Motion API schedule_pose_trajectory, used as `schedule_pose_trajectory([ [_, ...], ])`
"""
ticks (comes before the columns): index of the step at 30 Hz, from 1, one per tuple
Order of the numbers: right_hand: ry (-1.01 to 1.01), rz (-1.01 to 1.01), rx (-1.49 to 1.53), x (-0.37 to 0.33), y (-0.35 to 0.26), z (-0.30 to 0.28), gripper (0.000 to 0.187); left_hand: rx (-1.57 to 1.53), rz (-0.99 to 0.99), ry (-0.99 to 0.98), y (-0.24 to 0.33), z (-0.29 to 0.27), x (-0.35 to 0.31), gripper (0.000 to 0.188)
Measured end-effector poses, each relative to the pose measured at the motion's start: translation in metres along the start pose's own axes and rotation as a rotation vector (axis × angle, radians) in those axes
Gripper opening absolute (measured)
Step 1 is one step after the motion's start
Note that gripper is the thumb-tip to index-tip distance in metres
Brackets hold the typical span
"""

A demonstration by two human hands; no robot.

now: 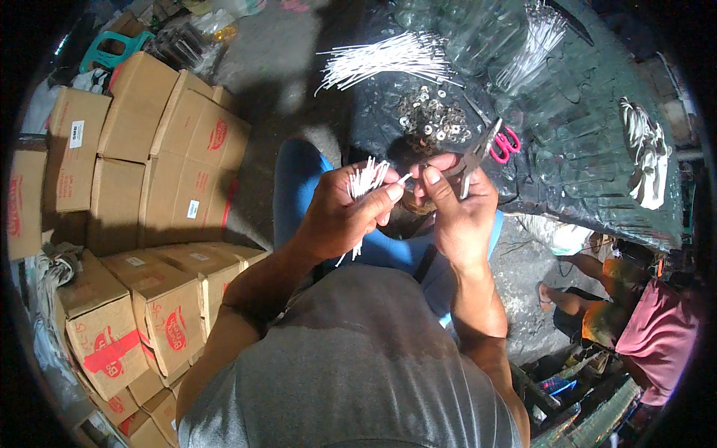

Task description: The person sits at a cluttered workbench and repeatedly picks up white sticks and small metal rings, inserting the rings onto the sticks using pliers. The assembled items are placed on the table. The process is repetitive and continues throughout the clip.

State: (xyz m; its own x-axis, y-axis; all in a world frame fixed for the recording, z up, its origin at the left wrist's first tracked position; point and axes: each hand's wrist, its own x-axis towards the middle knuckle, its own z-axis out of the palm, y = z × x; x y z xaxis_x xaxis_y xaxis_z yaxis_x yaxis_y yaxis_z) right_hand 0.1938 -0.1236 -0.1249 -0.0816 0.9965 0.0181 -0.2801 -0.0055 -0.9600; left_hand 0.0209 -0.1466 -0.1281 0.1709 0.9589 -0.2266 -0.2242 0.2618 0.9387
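My left hand [347, 213] is closed around a bundle of thin white cords [367, 178]. One cord [404, 179] sticks out between its thumb and fingers, toward my other hand. My right hand [459, 205] has a pair of pliers [478, 155] tucked in its palm, the jaws pointing up and away. Its thumb and fingertips are pinched at that cord's end on something small and dark that I cannot make out. Just beyond my hands, a heap of small metal washers [433, 119] lies on the black-covered table [373, 112].
Pink-handled scissors [505, 144] lie beside the washers. A pile of white cords [388, 60] and another bundle [534, 45] rest farther back among clear glass pieces [575, 127]. White cloth gloves [644, 153] lie at right. Cardboard boxes [190, 142] are stacked at left. Another person [635, 321] is at lower right.
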Motion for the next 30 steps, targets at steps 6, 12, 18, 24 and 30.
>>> schedule_pose_trajectory([
  [6,0.063,-0.227,-0.256,-0.008,0.020,0.006,0.009,0.068,-0.007,0.025,0.000,0.004,-0.003,0.015],
  [12,0.075,-0.234,-0.286,-0.007,0.025,0.006,0.008,-0.021,0.023,0.052,-0.006,0.005,-0.002,0.015],
  [18,0.035,-0.026,0.034,-0.008,0.017,0.006,0.006,0.056,0.009,-0.023,-0.013,0.000,0.001,0.012],
  [24,-0.029,0.042,0.109,-0.008,0.025,-0.001,0.009,-0.008,-0.007,0.010,-0.008,0.004,-0.002,0.013],
  [30,-0.040,0.025,0.115,-0.010,0.027,0.003,0.010,0.129,0.057,0.064,-0.004,0.007,-0.004,0.014],
])
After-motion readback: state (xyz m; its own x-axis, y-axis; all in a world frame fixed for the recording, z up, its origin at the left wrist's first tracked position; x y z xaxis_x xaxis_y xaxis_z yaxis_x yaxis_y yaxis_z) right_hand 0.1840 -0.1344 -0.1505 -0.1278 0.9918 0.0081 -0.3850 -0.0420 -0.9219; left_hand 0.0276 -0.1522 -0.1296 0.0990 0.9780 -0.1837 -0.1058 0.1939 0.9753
